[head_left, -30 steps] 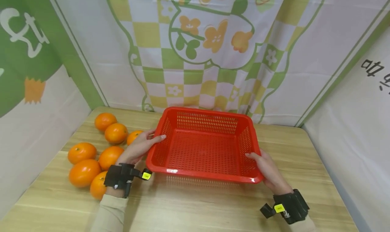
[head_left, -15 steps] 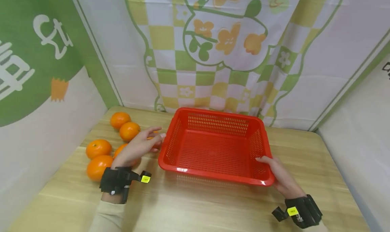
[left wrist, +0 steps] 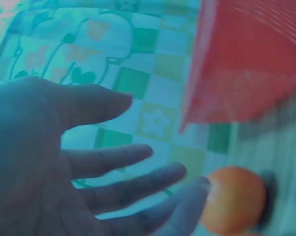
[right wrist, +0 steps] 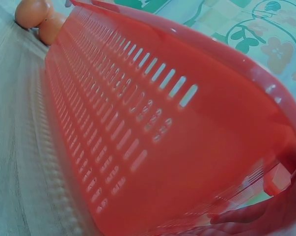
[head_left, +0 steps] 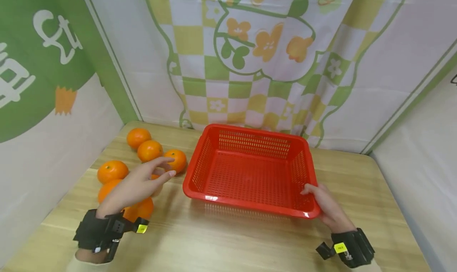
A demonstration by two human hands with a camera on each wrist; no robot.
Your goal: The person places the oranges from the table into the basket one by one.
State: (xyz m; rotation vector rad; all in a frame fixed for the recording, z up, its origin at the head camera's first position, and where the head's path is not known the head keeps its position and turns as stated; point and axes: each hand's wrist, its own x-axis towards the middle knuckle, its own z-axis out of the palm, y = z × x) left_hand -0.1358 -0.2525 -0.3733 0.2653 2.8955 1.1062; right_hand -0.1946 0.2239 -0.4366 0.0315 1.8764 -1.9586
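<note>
A red plastic basket (head_left: 246, 175) with slotted sides stands on the table, with nothing inside it. My right hand (head_left: 330, 208) grips its right rim, thumb over the inner side; in the right wrist view the fingers (right wrist: 265, 214) show at the lower right corner, beneath the rim. My left hand (head_left: 133, 186) hovers above a group of oranges with fingers loosely spread and holds nothing. Its fingertips overlap the orange (head_left: 177, 158) nearest the basket in the head view. The left wrist view has that hand beside an orange (left wrist: 233, 201), thumb and fingers apart. Some oranges are partly hidden under the hand.
More oranges lie at the left of the wooden table (head_left: 228, 244), among them one at the back (head_left: 138, 138) and one at the outer left (head_left: 112, 171). A patterned curtain (head_left: 246, 89) hangs right behind the basket, and cloth walls flank both sides.
My left hand has let go of the basket's left rim and moved left over the oranges. The right hand keeps its grip on the basket. The head view has turned slightly left.
</note>
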